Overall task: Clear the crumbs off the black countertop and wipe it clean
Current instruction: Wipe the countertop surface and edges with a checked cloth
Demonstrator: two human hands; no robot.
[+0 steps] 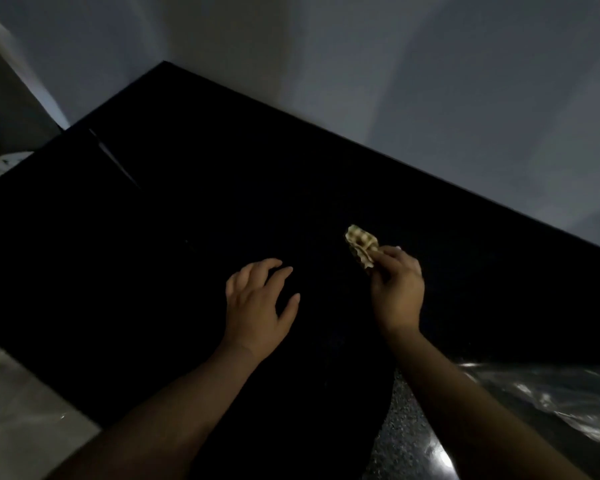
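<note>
1. Head view: the black countertop [222,188] fills most of the frame. It's a big dark slab sitting at a slant.
2. Its far edge runs diagonally from a corner at upper left down to the right, butting against the grey wall [430,81]. The near-left edge drops off to a pale surface [21,410] at lower left.
3. There's a lot of open dark counter left of the hands and beyond them, up to that far edge. It's too dark to make out any crumbs on it.
4. One checked cloth wad [361,244], pale and crumpled, sits right of centre over the counter. I can't tell if it's touching the surface.
5. The right hand [397,289] has it, with the fingertips [383,252] curled and pinching the wad's near end. Most of the cloth sticks out past them toward the far edge.
6. The left hand [257,303] is just beside it, to the left and slightly nearer. The fingers are spread and gently curved with nothing in them. Can't say whether it rests on the counter or hangs above it.
7. Count: two hands, one cloth.
8. Further out at lower right there's a speckled, shiny patch of surface [406,427]. One crinkled clear plastic bag [551,400] lies beside the right forearm.
</note>
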